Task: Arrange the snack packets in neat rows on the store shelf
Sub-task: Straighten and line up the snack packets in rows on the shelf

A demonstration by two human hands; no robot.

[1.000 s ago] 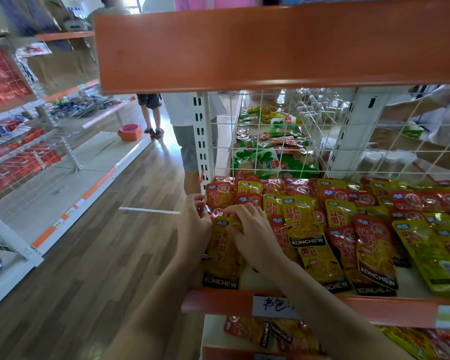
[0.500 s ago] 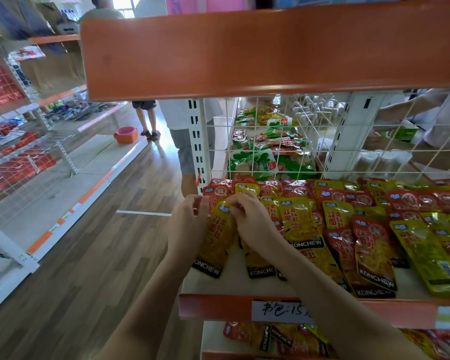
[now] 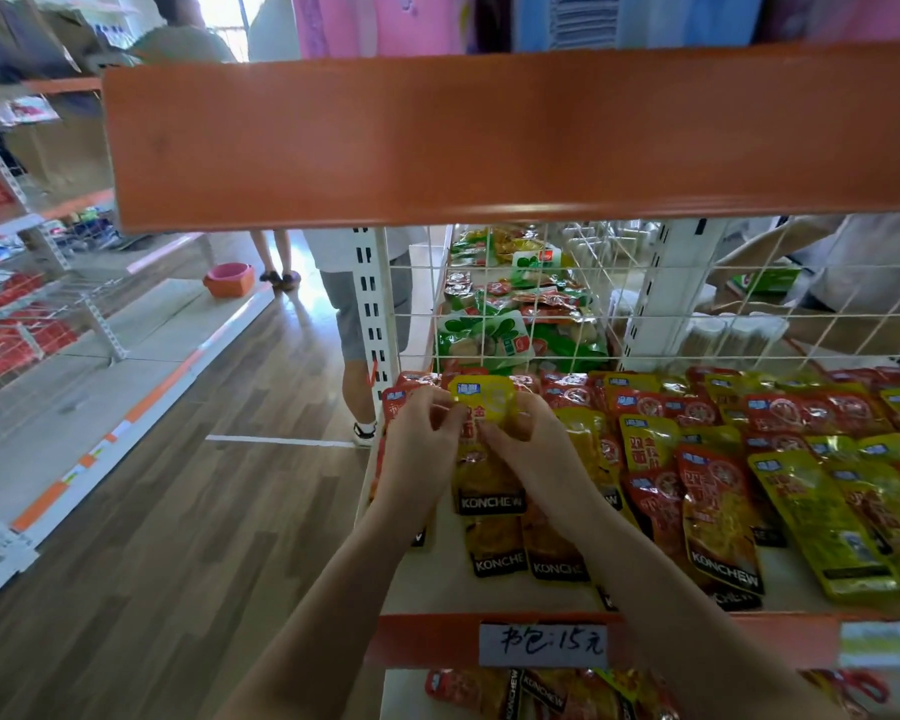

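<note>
Both my hands hold one yellow snack packet [image 3: 484,402] at the far left of the shelf [image 3: 437,589]. My left hand [image 3: 419,444] pinches its upper left edge. My right hand [image 3: 528,446] pinches its right side with curled fingers. The packet's top stands near the back wire grid, and its black KONCHEW end lies lower between my wrists. More yellow and red packets [image 3: 718,491] lie in overlapping rows across the shelf to the right. Two packets [image 3: 526,553] lie just below the held one.
An orange upper shelf front [image 3: 489,142] hangs close above. A white wire grid [image 3: 645,304] backs the shelf, with green packets behind it. A handwritten price label [image 3: 544,644] sits on the shelf's front lip. A person [image 3: 354,314] stands in the aisle beside the upright.
Both hands have moved the yellow packet up and toward the back left of the shelf. The packets that lay under it now show below my wrists.
</note>
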